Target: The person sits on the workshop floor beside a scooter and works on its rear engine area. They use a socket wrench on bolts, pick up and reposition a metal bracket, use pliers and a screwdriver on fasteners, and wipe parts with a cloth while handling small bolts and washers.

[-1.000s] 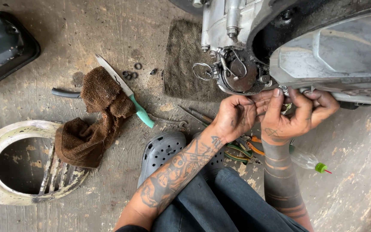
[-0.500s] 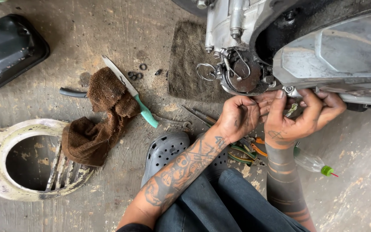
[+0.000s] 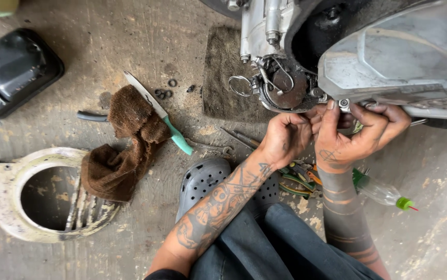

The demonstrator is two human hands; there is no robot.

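Hands at engine | stained concrete floor | brown rag

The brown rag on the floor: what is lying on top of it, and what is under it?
On the brown rag lies a knife with a green handle. Its lower end drapes over a white ring-shaped cover. What lies beneath the rag's middle is hidden.

Fingertips of both hands hidden under engine casing; casing cut off top-right.

Stained concrete floor carries brown rag, knife, white cover.
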